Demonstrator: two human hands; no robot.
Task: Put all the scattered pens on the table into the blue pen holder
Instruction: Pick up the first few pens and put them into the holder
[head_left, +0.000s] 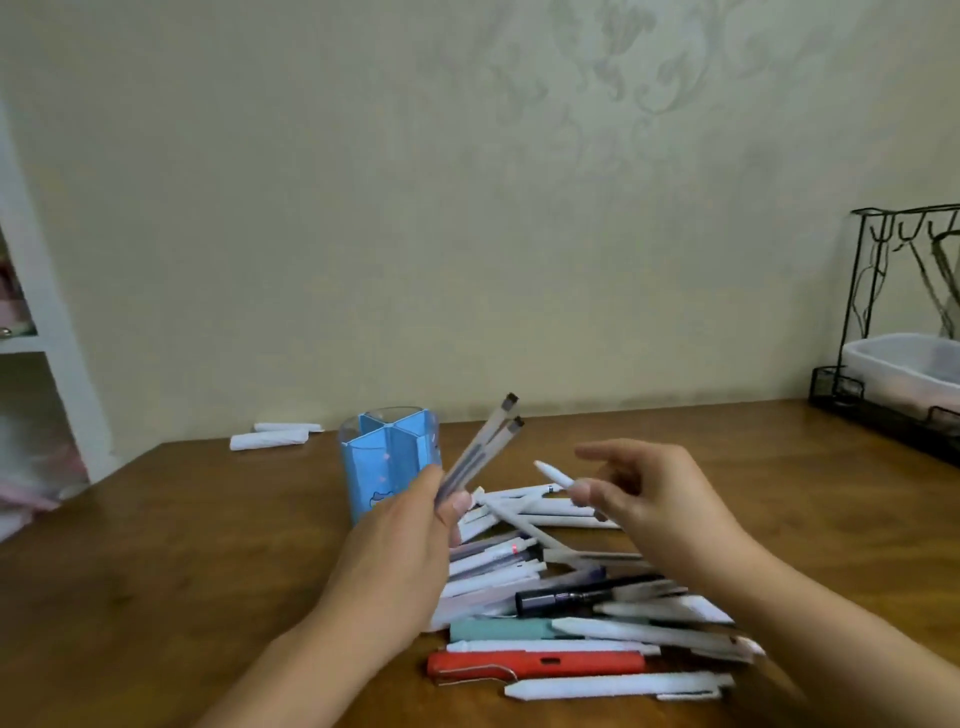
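The brown wooden table (208, 571) carries a heap of scattered white, red, teal and black pens (571, 623) below and between both hands. The blue divided plastic pen holder (389, 457), its visible compartments empty, stands just behind the left hand (400, 545), which grips two clear grey-capped pens (483, 447) tilted upward. The right hand (660, 499) pinches one white pen (556, 475).

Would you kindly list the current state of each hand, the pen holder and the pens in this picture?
left hand: closed around two grey pens, held tilted up beside the holder
right hand: pinching one white pen above the pile
blue pen holder: upright, visible compartments look empty
pen pile: lying scattered on the table
red pen: lying flat, capped
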